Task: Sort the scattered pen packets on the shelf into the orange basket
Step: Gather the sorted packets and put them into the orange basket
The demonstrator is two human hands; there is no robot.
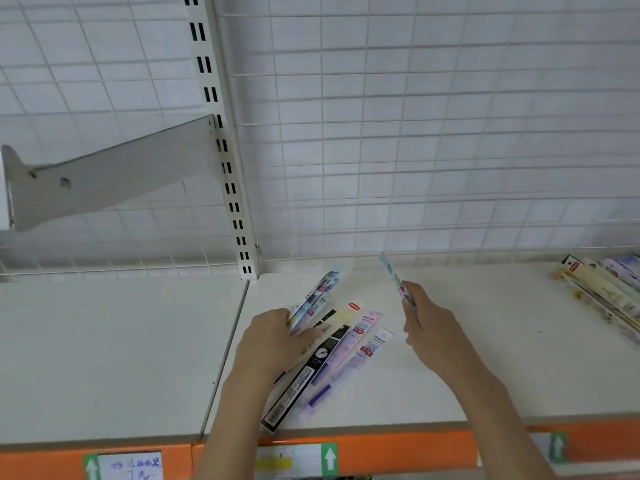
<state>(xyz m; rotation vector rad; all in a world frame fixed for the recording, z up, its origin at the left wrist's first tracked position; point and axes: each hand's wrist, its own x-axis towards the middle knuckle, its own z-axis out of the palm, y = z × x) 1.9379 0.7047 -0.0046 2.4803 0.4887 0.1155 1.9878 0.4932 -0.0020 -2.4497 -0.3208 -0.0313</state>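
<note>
Several long pen packets (332,351) lie fanned out in a bundle on the white shelf (450,368), and my left hand (273,341) grips them from the left side, thumb across the top. One single pen packet (394,278) is pinched in my right hand (429,323) and stands raised above the shelf, tilted up and to the left. Another heap of pen packets (606,292) lies at the shelf's far right. No orange basket is in view.
A white wire grid back panel (415,133) rises behind the shelf. A slotted upright (228,174) carries a bare metal bracket (110,178) at the left. The shelf's front edge is an orange strip (398,448) with price labels. A second shelf board (114,348) lies to the left.
</note>
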